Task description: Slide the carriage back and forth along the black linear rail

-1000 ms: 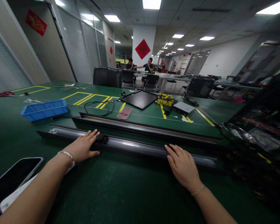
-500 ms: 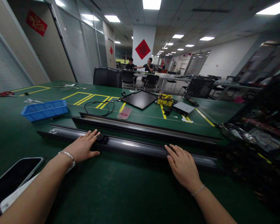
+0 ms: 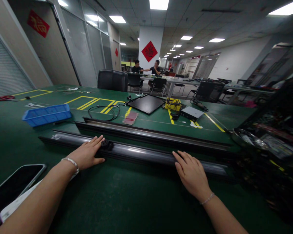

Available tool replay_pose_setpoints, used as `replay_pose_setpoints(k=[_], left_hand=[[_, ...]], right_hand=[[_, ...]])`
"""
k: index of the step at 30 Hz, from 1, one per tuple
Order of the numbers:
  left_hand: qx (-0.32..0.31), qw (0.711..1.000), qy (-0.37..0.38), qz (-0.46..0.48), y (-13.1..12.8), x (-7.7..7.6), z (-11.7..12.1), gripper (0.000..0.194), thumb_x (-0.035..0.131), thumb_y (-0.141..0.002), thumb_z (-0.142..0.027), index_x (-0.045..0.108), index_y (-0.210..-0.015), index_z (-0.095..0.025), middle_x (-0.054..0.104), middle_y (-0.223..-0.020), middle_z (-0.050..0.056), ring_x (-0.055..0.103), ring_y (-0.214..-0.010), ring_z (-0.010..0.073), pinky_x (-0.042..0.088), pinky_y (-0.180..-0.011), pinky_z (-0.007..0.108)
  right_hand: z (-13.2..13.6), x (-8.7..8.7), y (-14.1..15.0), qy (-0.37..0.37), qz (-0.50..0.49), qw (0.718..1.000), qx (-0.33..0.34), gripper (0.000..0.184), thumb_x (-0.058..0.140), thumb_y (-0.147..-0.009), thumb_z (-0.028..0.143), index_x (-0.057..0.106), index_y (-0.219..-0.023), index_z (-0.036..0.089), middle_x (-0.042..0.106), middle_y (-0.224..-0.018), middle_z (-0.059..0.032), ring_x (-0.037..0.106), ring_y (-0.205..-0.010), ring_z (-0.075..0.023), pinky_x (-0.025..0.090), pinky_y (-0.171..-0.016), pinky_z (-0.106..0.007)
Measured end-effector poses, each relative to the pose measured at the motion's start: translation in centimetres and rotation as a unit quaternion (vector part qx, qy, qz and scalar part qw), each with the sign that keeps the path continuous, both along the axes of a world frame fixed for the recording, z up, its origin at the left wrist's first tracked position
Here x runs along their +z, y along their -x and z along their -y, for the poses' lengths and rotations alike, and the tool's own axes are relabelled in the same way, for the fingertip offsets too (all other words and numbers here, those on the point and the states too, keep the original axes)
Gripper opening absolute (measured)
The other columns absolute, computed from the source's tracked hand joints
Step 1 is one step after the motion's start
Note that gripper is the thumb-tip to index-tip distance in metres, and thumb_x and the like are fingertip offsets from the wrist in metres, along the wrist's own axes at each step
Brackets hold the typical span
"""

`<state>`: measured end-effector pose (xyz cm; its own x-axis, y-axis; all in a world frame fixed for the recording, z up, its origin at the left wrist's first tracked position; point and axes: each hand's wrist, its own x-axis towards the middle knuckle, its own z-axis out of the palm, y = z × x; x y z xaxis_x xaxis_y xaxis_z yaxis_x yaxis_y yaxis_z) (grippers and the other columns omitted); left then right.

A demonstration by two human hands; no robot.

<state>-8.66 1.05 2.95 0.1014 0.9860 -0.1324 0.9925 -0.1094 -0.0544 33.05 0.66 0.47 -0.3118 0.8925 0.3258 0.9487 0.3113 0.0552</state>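
A long black channel-shaped rail [image 3: 141,154] lies across the green table in front of me. My left hand [image 3: 88,152] rests flat on its left part, fingers stretched out and thumb apart. Right beside those fingertips, a small black block [image 3: 106,145] sits in the channel. On the right part of the same rail lies my right hand [image 3: 191,172], palm down with the fingers extended. Behind it runs a second, similar black rail [image 3: 151,134], which neither hand touches. A small clear piece [image 3: 55,136] sits near the front rail's left end.
A blue plastic bin [image 3: 47,115] and red-handled scissors [image 3: 5,98] are at the left. A phone [image 3: 17,182] lies near my left forearm. Farther back are a black flat panel [image 3: 146,104], a yellow box with cables [image 3: 173,104] and a grey box [image 3: 191,113]. Dark equipment [image 3: 271,143] crowds the right.
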Motion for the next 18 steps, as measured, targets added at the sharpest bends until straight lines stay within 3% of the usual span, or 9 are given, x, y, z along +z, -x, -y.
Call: replay_pose_setpoints(k=[18], left_hand=[[-0.007, 1.0, -0.003, 0.011, -0.02, 0.07, 0.0, 0.092, 0.052, -0.068, -0.054, 0.025, -0.141, -0.006, 0.017, -0.149, 0.016, 0.022, -0.136, 0.0289, 0.025, -0.109, 0.04]], right_hand=[[0.1, 0.19, 0.09, 0.006, 0.0, 1.0, -0.003, 0.045, 0.027, -0.092, 0.035, 0.049, -0.13, 0.028, 0.054, -0.13, -0.0039, 0.045, -0.12, -0.0214, 0.035, -0.097, -0.042]])
